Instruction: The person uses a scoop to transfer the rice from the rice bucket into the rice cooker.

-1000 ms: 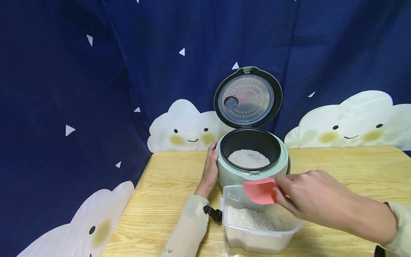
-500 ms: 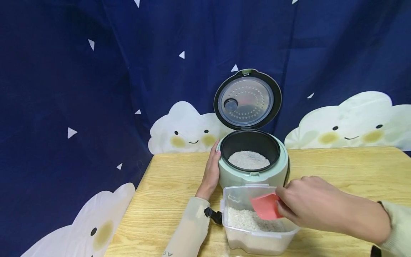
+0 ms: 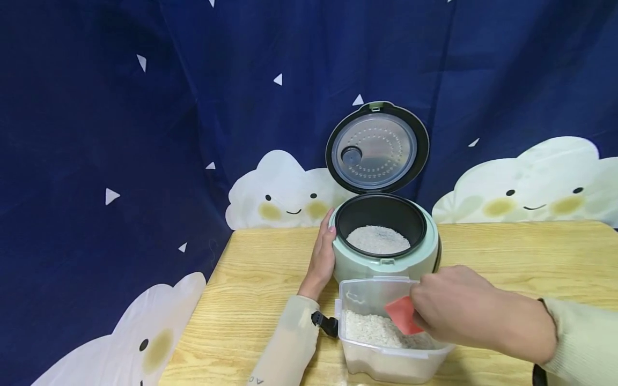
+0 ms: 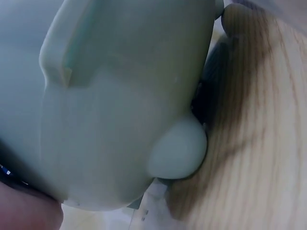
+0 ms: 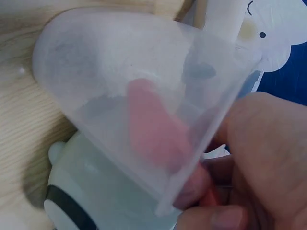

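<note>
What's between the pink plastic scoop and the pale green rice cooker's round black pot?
The far wall of the clear plastic container, then the front edge of the cooker; the scoop likely must rise over both. The round, dark-rimmed lid stands open, clear of the pot.

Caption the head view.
Right hand holds a pink scoop in a rice container; left hand touches an open rice cooker.

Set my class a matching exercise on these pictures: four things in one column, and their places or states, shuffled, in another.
Things
1. Pink scoop
2. Cooker lid
3. Left hand
4. Clear container

Places and states
A. Against the side of the cooker
B. On the table, in front of the cooker
C. Raised open
D. Gripped by the right hand

Right pairs: 1-D, 2-C, 3-A, 4-B
</note>
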The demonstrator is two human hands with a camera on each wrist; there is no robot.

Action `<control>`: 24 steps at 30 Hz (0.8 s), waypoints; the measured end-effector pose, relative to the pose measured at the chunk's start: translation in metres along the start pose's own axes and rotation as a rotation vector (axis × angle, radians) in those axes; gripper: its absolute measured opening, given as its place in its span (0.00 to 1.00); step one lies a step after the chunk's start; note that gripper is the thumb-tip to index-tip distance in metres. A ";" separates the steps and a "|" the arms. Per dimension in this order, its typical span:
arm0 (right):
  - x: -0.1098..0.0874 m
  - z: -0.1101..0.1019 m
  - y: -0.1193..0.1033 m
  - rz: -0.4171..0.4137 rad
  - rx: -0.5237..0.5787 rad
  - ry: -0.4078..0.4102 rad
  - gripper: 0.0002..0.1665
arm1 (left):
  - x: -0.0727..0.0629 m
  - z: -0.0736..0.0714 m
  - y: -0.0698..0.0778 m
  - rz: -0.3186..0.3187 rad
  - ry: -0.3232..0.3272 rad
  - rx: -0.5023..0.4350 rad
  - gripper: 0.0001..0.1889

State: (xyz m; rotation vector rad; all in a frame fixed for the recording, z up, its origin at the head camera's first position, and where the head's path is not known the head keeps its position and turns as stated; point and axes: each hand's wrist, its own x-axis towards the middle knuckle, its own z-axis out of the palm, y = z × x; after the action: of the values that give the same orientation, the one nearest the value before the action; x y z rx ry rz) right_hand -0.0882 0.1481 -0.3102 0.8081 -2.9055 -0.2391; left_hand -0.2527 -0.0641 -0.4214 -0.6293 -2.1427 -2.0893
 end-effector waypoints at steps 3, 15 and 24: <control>0.004 0.002 -0.006 0.013 -0.033 -0.051 0.24 | 0.000 0.001 -0.001 0.009 0.004 0.002 0.30; 0.009 0.013 -0.024 0.000 -0.226 0.094 0.30 | 0.001 0.001 -0.004 0.032 0.016 0.003 0.30; 0.016 0.013 -0.025 -0.054 -0.212 -0.055 0.19 | 0.001 0.001 -0.004 0.053 0.011 -0.014 0.31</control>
State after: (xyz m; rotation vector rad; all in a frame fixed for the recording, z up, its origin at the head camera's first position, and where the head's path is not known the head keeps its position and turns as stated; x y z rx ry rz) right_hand -0.0907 0.1202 -0.3262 0.8564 -2.8454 -0.5726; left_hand -0.2550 -0.0632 -0.4247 -0.6672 -2.0842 -2.0776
